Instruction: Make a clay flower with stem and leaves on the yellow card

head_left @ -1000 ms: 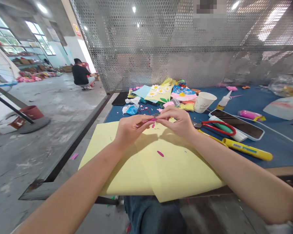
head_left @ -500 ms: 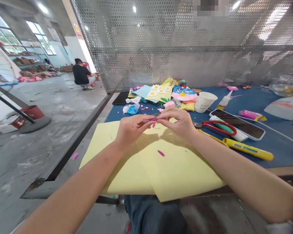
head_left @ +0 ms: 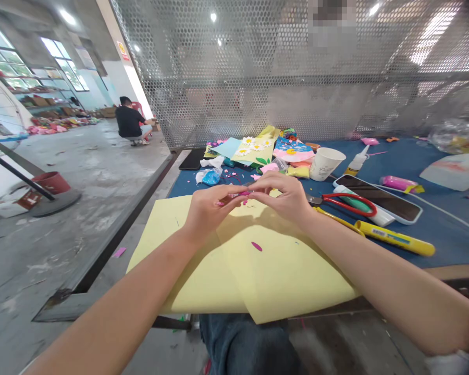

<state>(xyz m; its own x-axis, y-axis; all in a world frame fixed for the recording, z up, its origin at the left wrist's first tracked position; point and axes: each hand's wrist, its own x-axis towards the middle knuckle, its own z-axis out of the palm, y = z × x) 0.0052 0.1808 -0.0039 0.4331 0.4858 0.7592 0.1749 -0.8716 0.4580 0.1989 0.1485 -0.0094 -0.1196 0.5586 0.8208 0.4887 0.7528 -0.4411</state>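
My left hand and my right hand meet above the yellow paper, fingertips pinched together. Between them is a small magenta piece, mostly covered by the fingers; whether it is paper or clay I cannot tell. Both hands are closed on it. Just below the fingertips, tiny magenta bits show. A magenta petal-shaped piece lies flat on the paper nearer to me. Right of my right hand are red-handled scissors, their blades partly hidden behind the hand.
Behind my hands are daisy-decorated cards, a black phone and a paper cup. To the right lie a glue bottle, a larger phone and a yellow marker. A perforated metal screen closes the back. A person squats far left.
My hands stay together at nearly the same spot, with the fingers shifting slightly around the magenta piece. The whole view has shifted a little; the things on the table have not moved.
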